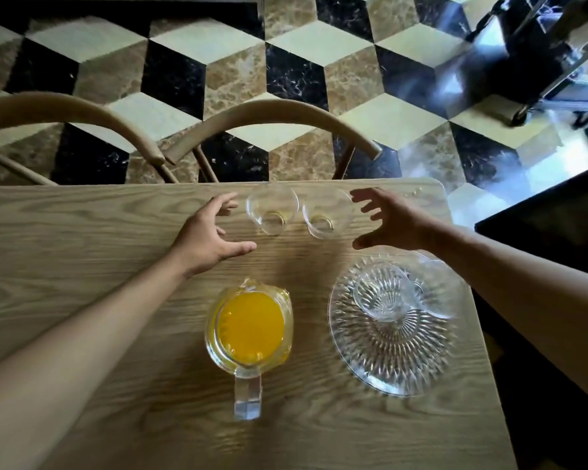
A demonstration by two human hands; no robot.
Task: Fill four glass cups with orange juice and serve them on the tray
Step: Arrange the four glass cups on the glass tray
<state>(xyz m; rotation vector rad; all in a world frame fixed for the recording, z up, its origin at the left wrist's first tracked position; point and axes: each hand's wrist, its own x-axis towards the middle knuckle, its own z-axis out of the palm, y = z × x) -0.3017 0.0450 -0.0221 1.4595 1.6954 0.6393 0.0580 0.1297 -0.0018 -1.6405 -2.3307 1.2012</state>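
Cups: two (271, 209) (326, 213) between hands | left grip (211, 237) spread, beside left cup | right grip (387, 220) spread, beside right cup | neither touching

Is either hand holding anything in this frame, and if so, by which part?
Nothing is held. The left hand and right hand are open, flanking the two empty cups without touching them.

**Juice jug, 4 cups, glass tray**

A glass jug (250, 329) of orange juice stands upright, handle toward the viewer. 2 empty clear cups (271, 209) (327, 213) sit side by side at the table's far edge — 2 more (384, 295) (437, 290) stand on the cut-glass tray (387, 364) right of the jug.
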